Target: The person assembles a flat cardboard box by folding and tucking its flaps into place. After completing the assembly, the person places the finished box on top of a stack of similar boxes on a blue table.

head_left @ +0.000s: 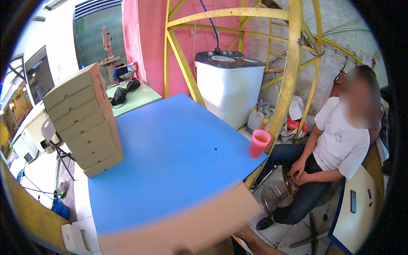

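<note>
A tan cardboard piece (178, 225), blurred by motion, spans the lower edge and covers the near side of the blue tabletop (170, 144). Whether it is a box or a flat sheet cannot be told. Bare skin (250, 239) shows below its right corner; it may be my right arm or my leg, and no fingers can be made out. My left hand is not visible. On the table's left side rises a leaning stack of several shallow cardboard boxes (87, 127). A pink cup (259, 144) with a brownish drink stands at the right corner.
Beyond the table stands a white washing machine (227, 89) behind a yellow metal frame (289, 80). A seated person (340, 136) is at the right, near a pale board (355, 204) with a phone. Black items (123, 93) lie on the green table (144, 97).
</note>
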`<state>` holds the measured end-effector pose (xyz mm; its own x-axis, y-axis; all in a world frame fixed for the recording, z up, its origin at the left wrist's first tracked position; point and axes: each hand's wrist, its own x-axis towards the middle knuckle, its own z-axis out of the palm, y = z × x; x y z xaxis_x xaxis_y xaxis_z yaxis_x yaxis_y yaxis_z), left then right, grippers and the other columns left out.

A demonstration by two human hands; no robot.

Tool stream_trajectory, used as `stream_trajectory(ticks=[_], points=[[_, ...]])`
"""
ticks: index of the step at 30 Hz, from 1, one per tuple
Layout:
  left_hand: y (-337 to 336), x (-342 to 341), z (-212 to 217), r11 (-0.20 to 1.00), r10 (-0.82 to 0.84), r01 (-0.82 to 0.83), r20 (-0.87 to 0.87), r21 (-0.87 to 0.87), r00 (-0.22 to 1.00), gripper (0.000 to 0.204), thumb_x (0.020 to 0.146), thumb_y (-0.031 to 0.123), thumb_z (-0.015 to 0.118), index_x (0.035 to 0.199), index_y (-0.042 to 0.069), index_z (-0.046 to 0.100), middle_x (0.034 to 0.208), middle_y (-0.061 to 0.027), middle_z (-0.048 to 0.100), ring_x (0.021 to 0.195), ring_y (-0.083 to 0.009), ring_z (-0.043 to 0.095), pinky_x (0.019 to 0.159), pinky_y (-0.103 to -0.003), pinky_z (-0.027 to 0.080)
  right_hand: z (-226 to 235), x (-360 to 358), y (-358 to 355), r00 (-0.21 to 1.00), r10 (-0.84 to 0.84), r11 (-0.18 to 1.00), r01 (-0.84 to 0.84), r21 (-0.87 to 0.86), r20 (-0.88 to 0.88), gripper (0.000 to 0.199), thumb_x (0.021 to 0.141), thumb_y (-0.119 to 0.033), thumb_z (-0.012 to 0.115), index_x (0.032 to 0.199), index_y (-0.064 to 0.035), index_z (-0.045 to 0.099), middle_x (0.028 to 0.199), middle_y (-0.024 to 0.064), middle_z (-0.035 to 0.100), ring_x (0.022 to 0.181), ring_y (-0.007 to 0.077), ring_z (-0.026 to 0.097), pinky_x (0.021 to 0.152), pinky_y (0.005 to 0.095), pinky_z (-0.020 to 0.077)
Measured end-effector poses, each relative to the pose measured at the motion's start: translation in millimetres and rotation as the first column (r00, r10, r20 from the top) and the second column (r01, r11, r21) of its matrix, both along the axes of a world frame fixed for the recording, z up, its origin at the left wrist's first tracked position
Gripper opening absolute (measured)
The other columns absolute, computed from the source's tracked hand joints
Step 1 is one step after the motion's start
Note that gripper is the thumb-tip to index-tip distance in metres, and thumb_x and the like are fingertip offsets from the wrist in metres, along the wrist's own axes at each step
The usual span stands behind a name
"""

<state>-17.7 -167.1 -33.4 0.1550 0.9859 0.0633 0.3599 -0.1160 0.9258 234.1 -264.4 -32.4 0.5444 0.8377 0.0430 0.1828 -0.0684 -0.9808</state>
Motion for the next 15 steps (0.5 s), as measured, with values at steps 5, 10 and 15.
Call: stream_trajectory(ticks=[5, 10, 15], points=[[13.8, 8.0, 2.3, 1.000, -0.016, 0.015, -0.023, -0.003, 1.000, 0.026, 0.094, 0.023, 0.065, 0.105, 0.000, 0.070, 0.083, -0.0065, 0.065, 0.076, -0.0145, 0.059, 0.067, -0.033, 0.049, -3.7, 3.4, -2.0, 0.984, 0.125, 0.992, -0.120, -0.043, 0.130, 0.034, 0.094, -0.020, 0.062, 0.122, -0.0014, 0.054, 0.106, 0.0170, 0.067, 0.102, 0.0286, 0.061, 0.087, 0.0405, 0.0505], [24.6, 8.5, 1.0, 1.000, -0.025, 0.025, -0.013, 0.008, 1.000, 0.024, 0.092, 0.018, 0.065, 0.106, 0.000, 0.070, 0.087, -0.0081, 0.067, 0.078, -0.0151, 0.060, 0.068, -0.033, 0.049, -13.2, 22.7, -17.3, 0.946, 0.178, 0.984, -0.164, -0.072, 0.273, 0.036, 0.088, -0.021, 0.064, 0.118, -0.0008, 0.058, 0.109, 0.0206, 0.066, 0.104, 0.0386, 0.060, 0.089, 0.0453, 0.0501], [87.7, 4.4, 7.8, 0.990, -0.087, 0.076, 0.087, 0.120, 0.992, 0.022, 0.090, 0.014, 0.064, 0.107, 0.000, 0.069, 0.091, -0.0098, 0.068, 0.081, -0.0158, 0.061, 0.069, -0.034, 0.049, 10.4, 71.2, 34.8, 0.778, 0.262, 0.965, -0.229, -0.130, 0.571, 0.030, 0.083, -0.018, 0.065, 0.105, 0.0014, 0.063, 0.096, 0.0286, 0.066, 0.094, 0.0492, 0.063, 0.079, 0.0516, 0.0515]])
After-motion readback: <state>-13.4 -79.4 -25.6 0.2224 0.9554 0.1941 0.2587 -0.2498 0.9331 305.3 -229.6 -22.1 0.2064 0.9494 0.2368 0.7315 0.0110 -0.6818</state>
